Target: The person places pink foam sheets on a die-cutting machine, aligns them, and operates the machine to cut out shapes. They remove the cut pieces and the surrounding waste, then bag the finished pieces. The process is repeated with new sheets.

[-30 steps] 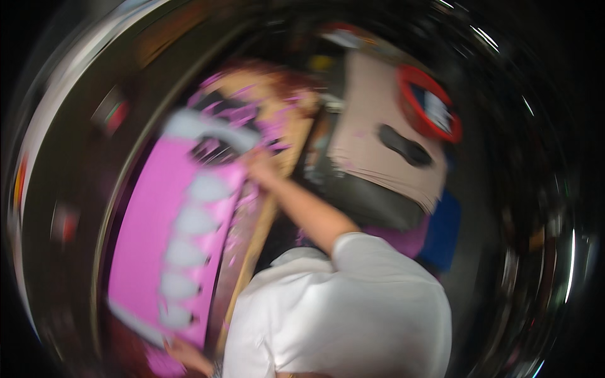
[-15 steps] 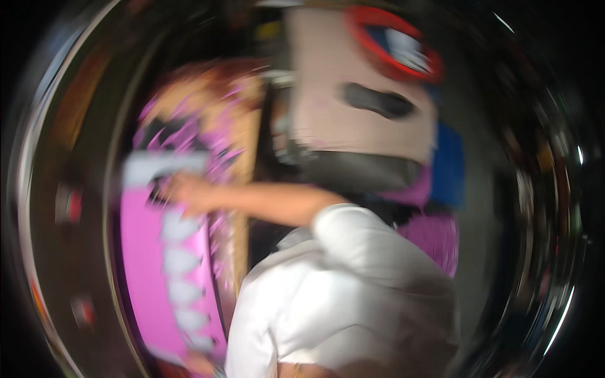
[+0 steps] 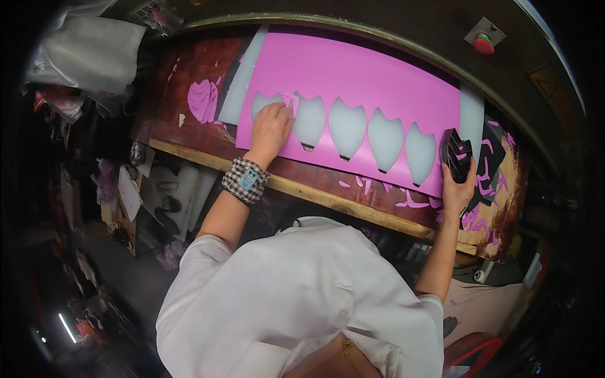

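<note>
A pink sheet (image 3: pixel 353 69) lies on a pale grey cutting board (image 3: pixel 239 94). Along its near edge runs a row of shield-shaped cutouts (image 3: pixel 347 125) showing the grey beneath. My left hand (image 3: pixel 272 131), with a checked band on its wrist, is closed over the leftmost cutout. A small pink offcut (image 3: pixel 291 101) shows at its fingertips, which partly hide that cutout. At the sheet's right end, my right hand (image 3: pixel 460 189) grips a black cutting die (image 3: pixel 455 155) from its near side, holding it tilted up beside the last cutout.
Stacked pink cut pieces (image 3: pixel 203 101) rest on the reddish wooden bench at left. Pink scraps (image 3: pixel 488 183) and dark sheet bits litter the right end. A wooden rail (image 3: pixel 302 195) edges the bench. Behind, a dark machine beam carries a red push button (image 3: pixel 483 44).
The view has swung round from a blurred sideways look along the bench. The black die remains in my right hand by the sheet's end; my left hand now shows fully over the leftmost cutout.
</note>
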The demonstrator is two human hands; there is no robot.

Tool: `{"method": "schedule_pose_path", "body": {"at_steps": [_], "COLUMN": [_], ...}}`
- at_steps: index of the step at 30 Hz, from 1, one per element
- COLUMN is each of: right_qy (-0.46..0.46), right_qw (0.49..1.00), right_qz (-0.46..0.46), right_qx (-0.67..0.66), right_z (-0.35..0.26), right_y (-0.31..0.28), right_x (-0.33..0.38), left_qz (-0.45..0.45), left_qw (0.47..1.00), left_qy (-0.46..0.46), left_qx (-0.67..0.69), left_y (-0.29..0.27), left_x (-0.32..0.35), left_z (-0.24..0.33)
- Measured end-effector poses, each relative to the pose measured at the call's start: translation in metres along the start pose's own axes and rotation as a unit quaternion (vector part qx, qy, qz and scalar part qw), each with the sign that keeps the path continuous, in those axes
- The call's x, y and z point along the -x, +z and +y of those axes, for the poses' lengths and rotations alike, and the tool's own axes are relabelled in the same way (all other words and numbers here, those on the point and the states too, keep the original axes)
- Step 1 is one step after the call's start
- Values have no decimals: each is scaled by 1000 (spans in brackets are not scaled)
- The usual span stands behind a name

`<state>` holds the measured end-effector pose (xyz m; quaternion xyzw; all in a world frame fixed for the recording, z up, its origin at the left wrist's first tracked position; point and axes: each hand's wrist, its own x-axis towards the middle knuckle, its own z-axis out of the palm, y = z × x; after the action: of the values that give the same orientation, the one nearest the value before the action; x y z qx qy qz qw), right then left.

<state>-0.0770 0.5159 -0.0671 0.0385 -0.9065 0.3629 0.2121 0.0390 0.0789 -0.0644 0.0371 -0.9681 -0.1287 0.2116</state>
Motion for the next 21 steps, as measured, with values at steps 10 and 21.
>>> {"method": "schedule_pose_path", "body": {"at_steps": [10, 21], "right_qy": [354, 431], "right_qw": [607, 388], "right_qz": [90, 174], "right_qx": [-706, -796], "right_z": [32, 55], "right_y": [-105, -126], "right_x": [52, 77], "left_qz": [-165, -157], "left_qw": [969, 963], "left_qy": [-97, 215], "left_qx": [156, 30], "left_y": [-16, -8], "left_x": [13, 9], "left_z": [46, 121]}}
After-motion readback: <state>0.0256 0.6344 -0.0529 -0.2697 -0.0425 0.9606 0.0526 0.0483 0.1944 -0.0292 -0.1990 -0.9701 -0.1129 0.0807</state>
